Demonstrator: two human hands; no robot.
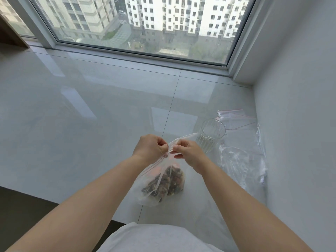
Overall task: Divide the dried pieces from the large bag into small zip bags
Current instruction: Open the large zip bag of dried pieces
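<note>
Your left hand (150,148) and right hand (189,152) meet above a glossy white sill (81,110), each pinching the twisted top of the big bag (160,182) between curled fingers and thumb. The bag sits on the sill just in front of your body, its lower half full of brown dried pieces (163,184). To its right stands a ribbed glass (211,135), upright, its base on or touching a loose pile of clear zip bags (240,142) with red seal lines, spread along the white wall (300,124). Beyond the sill, the window (145,24) looks down on apartment blocks.
</note>
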